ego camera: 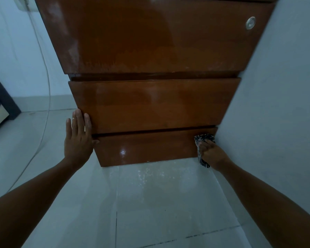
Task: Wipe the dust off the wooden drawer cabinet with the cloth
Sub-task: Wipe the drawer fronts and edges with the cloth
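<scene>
**Bottom drawer, right corner, cloth jammed up against the wall**

So the wooden drawer cabinet [150, 104] sat straight ahead of the person, running top to bottom through the view, with a pale wall [276, 104] tight against its right side. I counted three drawer fronts, one round lock [250, 22] near the top right of the biggest one, one cloth, two hands.

The right hand [212, 153] was closed around the patterned cloth [203, 140], pressing it onto the far right end of the bottom drawer front [147, 147], basically in the corner where wood met wall. The left hand [78, 136] was empty, fingers spread flat, resting on the left edge of the cabinet at the level of the gap between the middle and bottom drawers, probably just bracing.

The thing that mattered for the next stroke: that bottom front ran long left to right, and the cloth was at its right end, so my guess was the only sensible way to go was leftward, toward the bracing hand. The right hand was the one doing the work.

The top drawer showed whitish dusty patches along its left side and lower edge, so I'd say plenty was left to wipe
</scene>
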